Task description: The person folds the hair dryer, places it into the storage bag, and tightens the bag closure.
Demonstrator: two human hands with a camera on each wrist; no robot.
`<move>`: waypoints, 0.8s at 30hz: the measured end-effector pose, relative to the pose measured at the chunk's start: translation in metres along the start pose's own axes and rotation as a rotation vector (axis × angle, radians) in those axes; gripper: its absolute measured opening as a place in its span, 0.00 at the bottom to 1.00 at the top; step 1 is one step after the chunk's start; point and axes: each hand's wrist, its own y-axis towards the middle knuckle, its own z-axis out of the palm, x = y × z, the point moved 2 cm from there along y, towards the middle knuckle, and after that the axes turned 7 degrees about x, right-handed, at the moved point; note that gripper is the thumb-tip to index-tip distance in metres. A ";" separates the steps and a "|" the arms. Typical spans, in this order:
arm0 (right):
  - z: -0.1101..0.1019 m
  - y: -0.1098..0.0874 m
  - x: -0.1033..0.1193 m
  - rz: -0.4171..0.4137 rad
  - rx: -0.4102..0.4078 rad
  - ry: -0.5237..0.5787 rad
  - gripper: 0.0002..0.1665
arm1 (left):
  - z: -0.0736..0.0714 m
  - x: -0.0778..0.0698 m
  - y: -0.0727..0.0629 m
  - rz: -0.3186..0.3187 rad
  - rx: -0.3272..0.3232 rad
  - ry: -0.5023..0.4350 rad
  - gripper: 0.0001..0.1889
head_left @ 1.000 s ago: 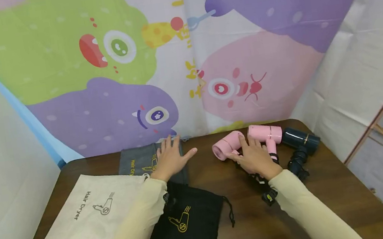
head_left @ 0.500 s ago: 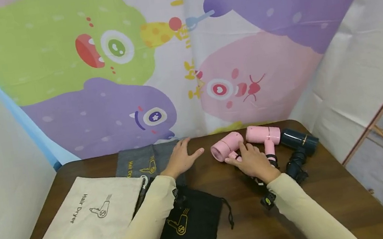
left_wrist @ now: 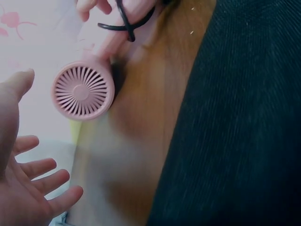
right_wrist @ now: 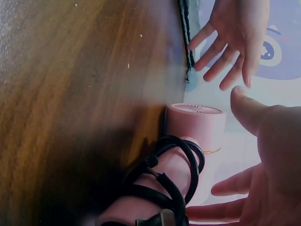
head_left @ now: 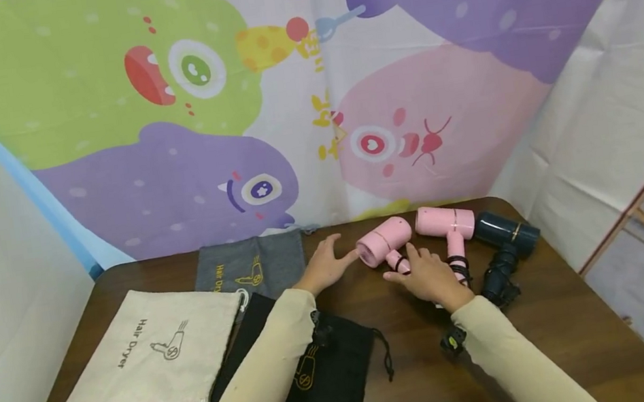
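A pink hair dryer (head_left: 386, 241) lies at the back of the table, its round slotted grille (left_wrist: 82, 92) turned leftward. Black cord (right_wrist: 188, 165) is wound around its handle. My left hand (head_left: 326, 265) is just left of the grille, thumb extended toward it and fingers spread. Over the handle is my right hand (head_left: 428, 279), its fingers loosely extended beside the cord. Neither hand grips anything. To the right lie a second pink hair dryer (head_left: 444, 221) and a dark blue hair dryer (head_left: 507, 234), both with wrapped cords.
Drawstring bags lie on the left: a grey bag (head_left: 280, 258) at the back, a cream bag (head_left: 152, 355) in front and a black bag (head_left: 339, 391) near my left forearm. More black fabric (head_left: 241, 339) shows beside the cream bag. A cartoon-printed cloth (head_left: 304, 162) hangs behind the table.
My left hand has moved right, from above the grey bag to beside the first pink hair dryer. My right hand has stayed near that dryer's handle, shifting slightly.
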 end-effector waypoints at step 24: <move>0.021 0.002 -0.004 0.024 -0.004 -0.083 0.44 | 0.046 -0.023 0.027 -0.005 -0.050 -0.209 0.37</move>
